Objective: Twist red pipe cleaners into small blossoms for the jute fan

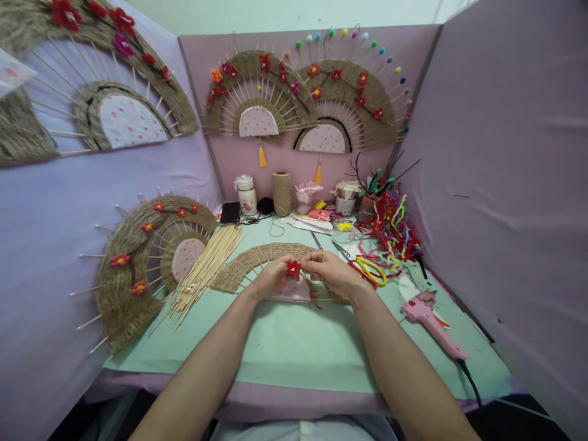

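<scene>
A small red fuzzy flower (293, 268) is held up in the fingers of my left hand (272, 277). My right hand (331, 271) is closed in a pinch at the flower's right edge; what lies between its fingertips is too small to make out. Both hands are above a half-round fan (250, 260) wound with brown twine, which lies flat on the table. The fan's thin sticks and its pink-dotted white centre (294, 291) are partly covered by my hands.
Right of the fan lie scissors (372, 271), a pink glue gun (434, 327) with its cord, and a heap of colourful pipe cleaners (390, 223). Bamboo sticks (206, 269) lie at left. A twine spool (282, 193) and white bottle (246, 195) stand behind. Finished fans (257, 64) hang on the partitions.
</scene>
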Demonstrator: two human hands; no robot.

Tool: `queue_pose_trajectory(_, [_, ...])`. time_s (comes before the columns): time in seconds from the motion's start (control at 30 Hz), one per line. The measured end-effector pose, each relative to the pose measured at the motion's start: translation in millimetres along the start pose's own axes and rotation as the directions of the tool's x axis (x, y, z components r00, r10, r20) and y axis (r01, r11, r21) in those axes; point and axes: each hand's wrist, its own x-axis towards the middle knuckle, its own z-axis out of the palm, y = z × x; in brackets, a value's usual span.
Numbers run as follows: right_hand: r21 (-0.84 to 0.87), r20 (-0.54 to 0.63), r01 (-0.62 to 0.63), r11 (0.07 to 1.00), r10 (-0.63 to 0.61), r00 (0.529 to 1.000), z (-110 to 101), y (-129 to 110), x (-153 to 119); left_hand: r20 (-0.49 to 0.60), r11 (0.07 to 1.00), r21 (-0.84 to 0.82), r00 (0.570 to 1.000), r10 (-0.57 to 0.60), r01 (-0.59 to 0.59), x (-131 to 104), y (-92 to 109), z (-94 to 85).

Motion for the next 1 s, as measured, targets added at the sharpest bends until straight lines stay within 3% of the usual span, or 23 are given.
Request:
queue_pose_trajectory(0.2, [0.089, -0.011, -0.018, 0.996, 0.019, 1.000, 4.6, -0.5, 1.9, 0.004, 0.997, -0.074, 1.000, -0.005, 0.005, -0.7, 1.3, 3.5])
queue_pose_trajectory(0.37, [0.125, -0.090, 0.028, 0.992, -0.017, 0.996, 8.4, 1.3, 7.8, -0.092, 0.996, -0.091, 0.996, 0.010, -0.019, 1.1, 2.4, 8.5])
queue_pose_trajectory(0.57, [0.037, -0.162, 0.057, 0.998, -0.051, 0.986, 7.7, 6.1, 11.0, -0.152, 0.999, -0.003, 0.988, 0.040, -0.041, 2.4, 0.3, 11.0])
queue_pose_trajectory(0.73, [-0.119, -0.202, 0.136, 0.984, -0.158, 0.967, 4.3, 11.6, 11.7, -0.236, 0.998, 0.055, 0.971, 0.033, -0.020, 2.8, 3.7, 4.6])
queue_pose_trajectory(0.83, [-0.266, -0.191, 0.159, 0.951, -0.214, 0.958, 4.3, 12.9, 11.2, -0.320, 0.982, 0.188, 0.944, 0.074, -0.013, 2.8, 5.8, 0.1])
queue_pose_trajectory(1.0, [-0.471, -0.169, 0.138, 0.871, -0.243, 0.955, 7.8, 13.4, 10.8, -0.298, 0.858, 0.512, 0.947, 0.120, 0.052, 1.6, 6.1, 0.1])
